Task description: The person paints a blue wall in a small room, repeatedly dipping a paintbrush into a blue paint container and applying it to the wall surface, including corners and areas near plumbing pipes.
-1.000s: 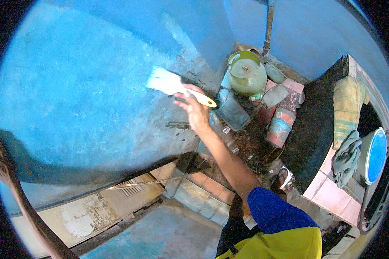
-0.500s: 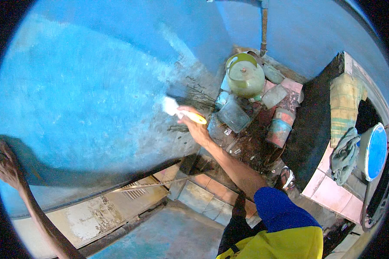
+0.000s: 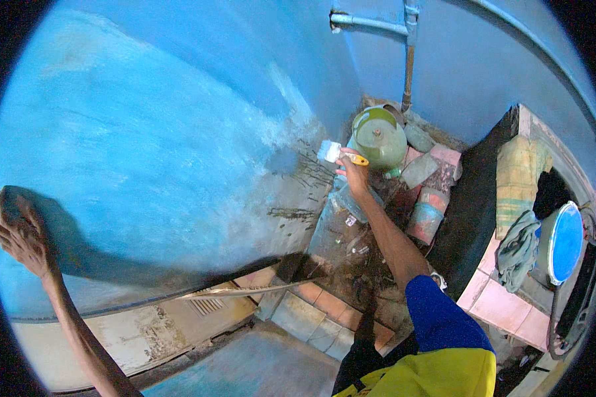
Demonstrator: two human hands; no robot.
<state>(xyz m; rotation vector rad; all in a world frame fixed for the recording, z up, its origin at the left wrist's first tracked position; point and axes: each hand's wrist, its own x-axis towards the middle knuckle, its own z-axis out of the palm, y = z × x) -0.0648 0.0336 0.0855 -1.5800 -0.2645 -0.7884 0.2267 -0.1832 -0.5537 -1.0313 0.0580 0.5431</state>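
Crosswise, the paintbrush (image 3: pixel 334 152) lies in the right grip (image 3: pixel 355 176), bristles (image 3: pixel 324 151) leftward.

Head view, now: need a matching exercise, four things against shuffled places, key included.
1. yellow-handled flat paintbrush
2. round green metal cylinder
3. round blue-and-white bucket
4. bare left hand

A. beside the crumpled grey-green cloth
B. at the painted blue wall, picture left
C. in the right hand
D. near the brown vertical pipe

Pairs: 1-C, 2-D, 3-A, 4-B
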